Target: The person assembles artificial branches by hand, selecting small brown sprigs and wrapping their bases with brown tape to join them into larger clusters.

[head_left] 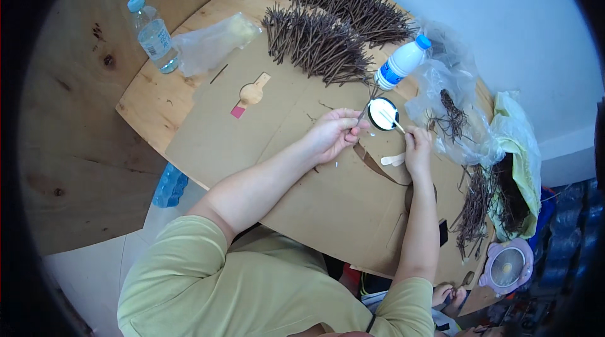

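Near the middle of the cardboard-covered table, my left hand (334,134) pinches a thin dark brown twig (363,113), which slants up beside a round black-rimmed dish (396,124). White paste (380,109) fills the dish. From the other side, my right hand (418,153) grips a slim pale stick (399,126), its far end in the paste. Just left of my right hand lie small pale wooden paddles (392,160). Behind the dish leans a white bottle (403,63) with a blue cap.
Dense stacks of brown twig pieces (318,47) line the back. A water bottle (154,37) and clear bag (217,44) stand left. Plastic bags (450,107), loose twigs (476,204) and a pink fan (506,266) are right. Another person's hand (444,294) shows at lower right.
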The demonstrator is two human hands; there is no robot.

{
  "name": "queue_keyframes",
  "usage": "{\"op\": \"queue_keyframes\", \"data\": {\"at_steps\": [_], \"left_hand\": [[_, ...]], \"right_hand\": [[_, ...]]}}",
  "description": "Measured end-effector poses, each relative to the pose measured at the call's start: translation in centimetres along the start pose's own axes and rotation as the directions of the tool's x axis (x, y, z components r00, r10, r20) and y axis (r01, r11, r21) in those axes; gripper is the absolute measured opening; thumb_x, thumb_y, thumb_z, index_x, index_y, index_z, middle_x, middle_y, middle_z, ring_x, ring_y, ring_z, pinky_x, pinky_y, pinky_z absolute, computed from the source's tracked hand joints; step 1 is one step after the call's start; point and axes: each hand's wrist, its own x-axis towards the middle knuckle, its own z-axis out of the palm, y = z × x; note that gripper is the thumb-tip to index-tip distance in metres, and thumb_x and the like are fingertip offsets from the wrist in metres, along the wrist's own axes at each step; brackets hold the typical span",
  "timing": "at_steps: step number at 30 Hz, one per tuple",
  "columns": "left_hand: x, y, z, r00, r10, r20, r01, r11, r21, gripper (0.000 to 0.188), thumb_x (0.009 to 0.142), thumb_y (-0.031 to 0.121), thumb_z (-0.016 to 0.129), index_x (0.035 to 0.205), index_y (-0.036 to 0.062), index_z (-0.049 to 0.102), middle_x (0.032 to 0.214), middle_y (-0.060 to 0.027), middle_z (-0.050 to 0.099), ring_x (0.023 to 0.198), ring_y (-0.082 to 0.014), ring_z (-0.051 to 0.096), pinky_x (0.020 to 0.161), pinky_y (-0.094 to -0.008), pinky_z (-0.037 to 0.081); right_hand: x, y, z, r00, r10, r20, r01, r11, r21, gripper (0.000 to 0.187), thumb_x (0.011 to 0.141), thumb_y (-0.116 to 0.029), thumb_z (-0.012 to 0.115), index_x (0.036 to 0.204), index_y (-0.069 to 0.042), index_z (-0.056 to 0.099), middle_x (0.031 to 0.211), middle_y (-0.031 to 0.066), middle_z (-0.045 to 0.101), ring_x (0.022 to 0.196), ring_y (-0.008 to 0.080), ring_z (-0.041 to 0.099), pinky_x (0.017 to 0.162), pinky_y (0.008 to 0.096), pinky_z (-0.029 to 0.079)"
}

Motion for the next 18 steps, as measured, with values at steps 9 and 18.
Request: {"op": "queue_keyframes", "data": {"at_steps": [9,18], "left_hand": [[-0.5,0.6,0.4,0.976,0.114,-0.183,-0.063,0.963,0.263,0.017,0.084,0.003,0.048,0.101,0.0023,0.044,0.084,-0.0100,0.059,0.060,-0.0061,0.049,0.053,-0.0173,0.040],[-1.1,2.7,-1.5,0.921,0.348,-0.174,-0.219,0.834,0.507,0.018,0.085,0.005,0.048,0.103,0.0013,0.044,0.084,-0.0078,0.059,0.063,-0.0064,0.049,0.057,-0.0187,0.040]], "right_hand": [[1.3,-3.8,-1.6,0.994,-0.104,-0.035,0.098,0.984,-0.146,0.013,0.078,-0.006,0.055,0.090,-0.003,0.059,0.082,0.0122,0.056,0.082,0.0256,0.051,0.072,0.0352,0.039],[19.7,-13.6,1.0,0.919,0.296,0.260,-0.389,0.578,0.717,0.016,0.083,-0.003,0.046,0.090,0.008,0.055,0.083,0.0121,0.059,0.072,0.0178,0.059,0.061,0.0267,0.045]]}}
